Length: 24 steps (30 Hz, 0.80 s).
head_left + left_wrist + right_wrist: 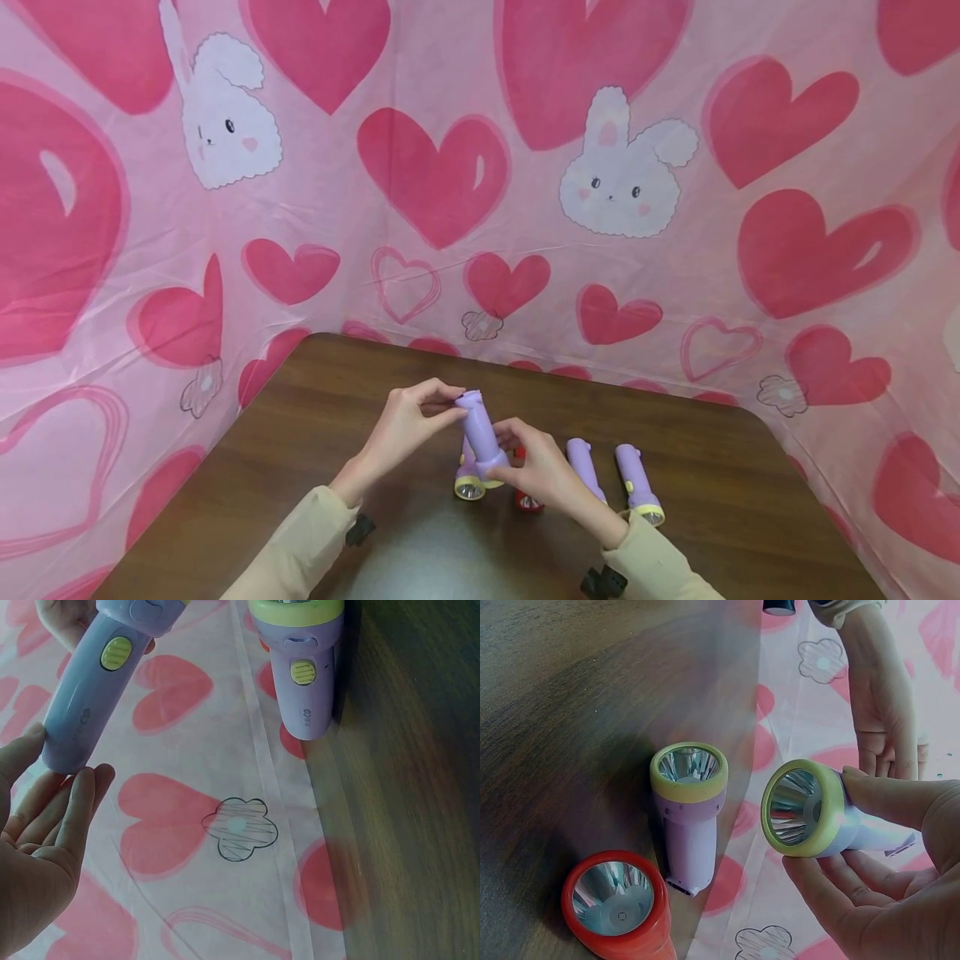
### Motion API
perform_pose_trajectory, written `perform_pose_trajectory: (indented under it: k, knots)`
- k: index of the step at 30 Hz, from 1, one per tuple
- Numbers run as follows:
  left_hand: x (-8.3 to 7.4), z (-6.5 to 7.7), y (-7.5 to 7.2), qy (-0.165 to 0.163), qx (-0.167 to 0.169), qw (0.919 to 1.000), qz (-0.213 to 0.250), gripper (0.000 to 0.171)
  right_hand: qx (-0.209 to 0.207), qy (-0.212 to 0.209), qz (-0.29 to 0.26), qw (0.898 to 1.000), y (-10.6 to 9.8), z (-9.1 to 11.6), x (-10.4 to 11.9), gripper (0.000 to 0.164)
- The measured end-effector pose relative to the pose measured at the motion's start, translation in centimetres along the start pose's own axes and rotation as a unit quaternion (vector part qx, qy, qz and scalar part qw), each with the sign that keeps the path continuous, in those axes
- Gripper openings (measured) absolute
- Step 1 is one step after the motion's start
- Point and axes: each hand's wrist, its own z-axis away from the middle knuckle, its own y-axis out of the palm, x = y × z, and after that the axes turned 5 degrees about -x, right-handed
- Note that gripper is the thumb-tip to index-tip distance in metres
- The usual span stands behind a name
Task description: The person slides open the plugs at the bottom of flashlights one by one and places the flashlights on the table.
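Both hands hold a purple flashlight (481, 429) with a yellow lens rim above the table, its tail end up and its head tilted down to the right. The left hand (408, 423) pinches the tail end between thumb and fingers. At the head, the right hand (542, 461) grips with its thumb on one side and fingers on the other. The clear lens and silver reflector show in the right wrist view, and a yellow switch (116, 653) in the left wrist view. Just below, another purple flashlight (691, 844) lies beside a red flashlight (616, 904).
Two more purple flashlights (582, 460) (634, 475) lie right of the hands, one partly hidden by the right forearm. They lie on a dark brown wooden table (337, 392). A pink cloth (525, 200) with hearts and rabbits hangs behind the table and along its sides.
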Motion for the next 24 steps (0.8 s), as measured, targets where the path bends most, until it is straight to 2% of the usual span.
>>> perform_pose_trajectory:
  k: [14, 24]
  knots:
    - [0.18, -0.14, 0.20, 0.009, -0.013, 0.9998, 0.012, 0.026, 0.009, -0.003, -0.001, 1.000, -0.09, -0.17, 0.16, 0.049]
    - [-0.03, -0.08, 0.23, 0.010, -0.009, 0.9999, -0.006, 0.025, 0.017, 0.004, -0.008, 1.000, -0.35, -0.09, 0.43, 0.050]
